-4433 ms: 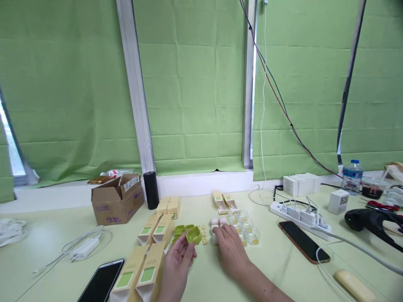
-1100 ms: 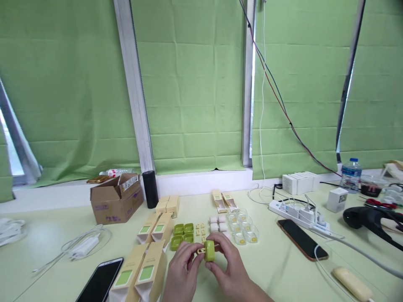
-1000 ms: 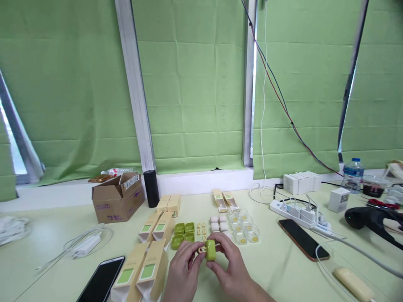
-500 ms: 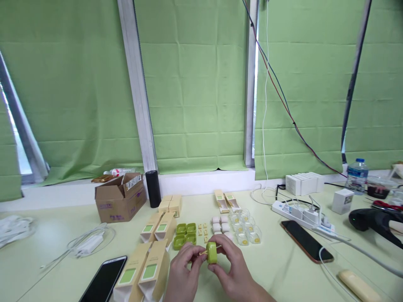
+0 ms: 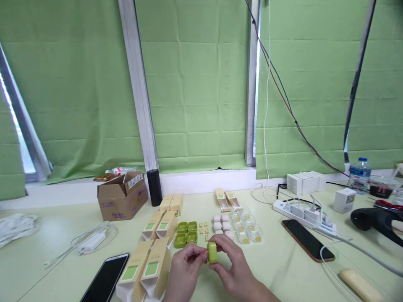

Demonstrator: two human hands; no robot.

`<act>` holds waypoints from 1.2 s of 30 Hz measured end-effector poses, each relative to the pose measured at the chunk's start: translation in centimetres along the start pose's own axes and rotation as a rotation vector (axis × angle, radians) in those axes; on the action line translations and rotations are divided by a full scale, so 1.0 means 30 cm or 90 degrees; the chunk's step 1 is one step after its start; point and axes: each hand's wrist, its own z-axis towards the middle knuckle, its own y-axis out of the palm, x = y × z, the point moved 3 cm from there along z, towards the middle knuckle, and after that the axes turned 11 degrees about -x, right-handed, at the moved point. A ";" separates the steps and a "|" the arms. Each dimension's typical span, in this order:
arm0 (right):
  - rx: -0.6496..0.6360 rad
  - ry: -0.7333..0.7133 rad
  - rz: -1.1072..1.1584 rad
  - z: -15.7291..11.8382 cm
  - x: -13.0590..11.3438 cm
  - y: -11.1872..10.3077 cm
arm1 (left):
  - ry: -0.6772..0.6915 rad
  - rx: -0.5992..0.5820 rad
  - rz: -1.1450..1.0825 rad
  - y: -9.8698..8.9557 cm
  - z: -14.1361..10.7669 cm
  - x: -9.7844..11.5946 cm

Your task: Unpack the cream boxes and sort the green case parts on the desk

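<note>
I see a green case point(image 5: 212, 253) held on edge above the pale table point(image 5: 292, 277), right hand point(image 5: 234, 268) clasping it between thumb and fingers, left hand point(image 5: 186, 268) pinching a small yellow piece point(image 5: 206, 251), mostly hidden, at its side, four open green cases point(image 5: 192, 237) lying just beyond, white pieces point(image 5: 217, 226) farther right.

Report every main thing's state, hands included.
Green rounded-square plastic case: held on edge
Left hand: pinching a mostly hidden small cream piece
Right hand: gripping that case
Four green square plastic cups: open side up
Brown cardboard carton: open
Black cylinder: upright
Clear blue-capped plastic bottle: upright, closed
White-edged black phone: screen dark
Orange-edged black phone: screen dark
White power strip: plugs inserted
Green fabric blinds: lowered
</note>
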 end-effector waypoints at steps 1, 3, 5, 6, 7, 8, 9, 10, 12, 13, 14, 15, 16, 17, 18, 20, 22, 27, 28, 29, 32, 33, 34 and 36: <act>-0.004 -0.004 0.001 0.002 -0.004 -0.002 | -0.006 -0.002 -0.010 0.000 0.003 -0.005; -0.009 -0.008 0.002 0.005 -0.010 -0.007 | -0.010 0.001 -0.031 -0.001 0.011 -0.016; -0.011 -0.008 0.007 0.009 -0.014 -0.011 | -0.018 0.004 -0.058 0.002 0.020 -0.027; -0.010 -0.006 0.011 0.011 -0.016 -0.012 | -0.026 0.003 -0.075 0.004 0.024 -0.030; -0.006 -0.003 0.014 0.013 -0.018 -0.014 | -0.033 0.003 -0.092 0.005 0.025 -0.032; 0.000 0.001 0.017 0.015 -0.020 -0.016 | -0.038 0.000 -0.108 0.005 0.024 -0.032; 0.006 0.005 0.017 0.017 -0.022 -0.018 | -0.037 -0.004 -0.121 0.003 0.022 -0.030; 0.010 0.009 0.015 0.019 -0.023 -0.019 | -0.027 -0.009 -0.125 -0.001 0.017 -0.026; 0.001 0.016 0.004 0.021 -0.027 -0.023 | 0.013 -0.016 -0.107 -0.014 0.007 -0.017; -0.008 0.016 -0.007 0.022 -0.028 -0.025 | 0.034 -0.019 -0.090 -0.021 0.002 -0.013; -0.019 0.014 -0.022 0.022 -0.030 -0.028 | 0.050 -0.024 -0.071 -0.028 -0.001 -0.012; -0.030 0.008 -0.038 0.022 -0.031 -0.030 | 0.061 -0.031 -0.055 -0.033 -0.002 -0.012; -0.041 -0.001 -0.054 0.022 -0.034 -0.033 | 0.064 -0.044 -0.043 -0.034 -0.002 -0.013; -0.052 -0.013 -0.067 0.021 -0.036 -0.036 | 0.063 -0.059 -0.034 -0.033 0.000 -0.014; -0.062 -0.024 -0.076 0.021 -0.039 -0.038 | 0.059 -0.075 -0.029 -0.030 0.003 -0.015; -0.076 -0.037 -0.080 0.018 -0.040 -0.040 | 0.055 -0.106 -0.024 -0.018 0.008 -0.011; -0.067 -0.033 -0.077 0.015 -0.036 -0.041 | 0.057 -0.128 -0.028 -0.007 0.011 -0.002; 0.005 -0.043 -0.071 0.005 -0.007 -0.040 | 0.029 -0.121 -0.039 -0.007 0.022 0.001; 0.016 -0.050 -0.070 0.003 -0.001 -0.039 | 0.021 -0.113 -0.038 -0.011 0.025 -0.005; 0.026 -0.057 -0.069 0.002 0.005 -0.038 | 0.015 -0.104 -0.038 -0.015 0.029 -0.012; 0.052 -0.074 -0.057 0.002 0.015 -0.035 | 0.007 -0.073 -0.028 -0.027 0.037 -0.028; 0.060 -0.077 -0.044 0.004 0.017 -0.033 | 0.004 -0.060 -0.018 -0.029 0.038 -0.029; 0.067 -0.078 -0.026 0.006 0.018 -0.032 | -0.002 -0.046 -0.004 -0.030 0.038 -0.027; 0.076 -0.073 0.013 0.010 0.016 -0.030 | -0.018 -0.013 0.031 -0.030 0.035 -0.018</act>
